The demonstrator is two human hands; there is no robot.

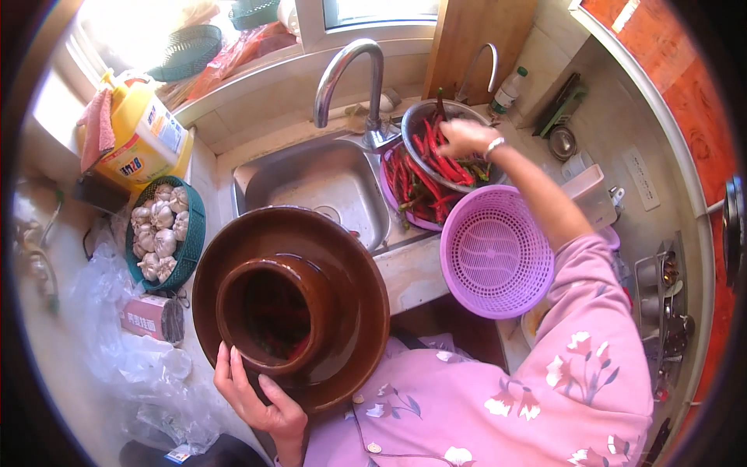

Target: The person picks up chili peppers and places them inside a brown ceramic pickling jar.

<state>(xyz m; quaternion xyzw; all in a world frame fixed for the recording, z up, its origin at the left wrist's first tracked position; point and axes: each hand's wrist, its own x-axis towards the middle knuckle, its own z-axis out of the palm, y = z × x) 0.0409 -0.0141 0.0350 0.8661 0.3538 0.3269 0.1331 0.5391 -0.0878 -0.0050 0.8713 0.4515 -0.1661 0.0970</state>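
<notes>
A brown glazed ceramic pickling jar [356, 303] with a wide water-trough rim stands before me, its mouth facing up. Red and green shapes, probably chili peppers [299, 347], show dimly inside its neck. My left hand [262, 403] lies on the near-left side of the jar, fingers apart and fingertips against the neck. At the back right, my right hand [470, 139] reaches into a metal bowl [413, 119] of long red chili peppers [430, 143]. Its fingers are blurred, so whether they grip a pepper is unclear. More red chilies [402, 175] lie in a purple basket [386, 182] under the bowl's left side.
A purple plastic colander [493, 251] sits below my right forearm. Behind the jar is a steel sink [292, 169] with a curved faucet [373, 87]. To the left are a green basket [198, 233] of garlic bulbs [162, 215], a yellow detergent jug [140, 140] and plastic bags [117, 327].
</notes>
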